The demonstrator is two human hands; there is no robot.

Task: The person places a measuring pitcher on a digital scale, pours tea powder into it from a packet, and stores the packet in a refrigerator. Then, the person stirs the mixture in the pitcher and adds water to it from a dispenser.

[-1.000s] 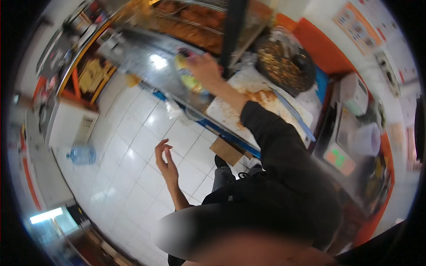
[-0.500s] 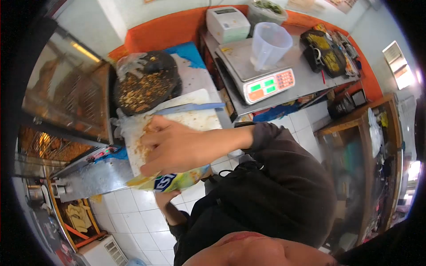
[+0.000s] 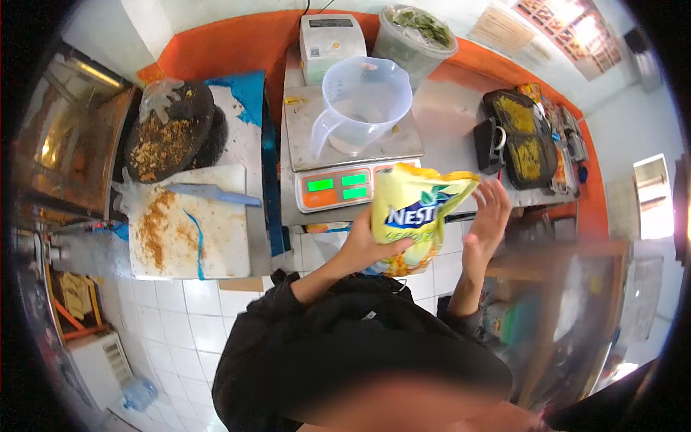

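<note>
At far left stands a glazed display case (image 3: 75,119); below it, on the tiled floor (image 3: 191,302), lies a clear blue water bottle (image 3: 140,394). A dark round slab (image 3: 169,137) bears chopped brown bits, with crumpled clear plastic (image 3: 157,99) at its upper edge. Just below the slab, a white cutting board (image 3: 229,252) shows brown smears; a blue-handled knife (image 3: 209,191) lies across its upper part, and a thin blue strip (image 3: 194,237) curves over its middle. Right of the board, a digital scale (image 3: 335,189) with lit green displays carries a translucent measuring jug (image 3: 374,101), its handle toward lower left; a white boxy device (image 3: 332,47) stands behind. The left hand (image 3: 363,245) grips the lower left side of a yellow pouch (image 3: 410,216) printed "NEST", thumb across its front; the pouch is held up near the front edge of the scale. Farther back is a clear tub (image 3: 417,43) of green leaves. The right hand (image 3: 489,219) is raised, fingers spread, beside the pouch's upper right corner; contact cannot be determined. Beyond lies an opened black case (image 3: 533,119) with yellow contents.
</note>
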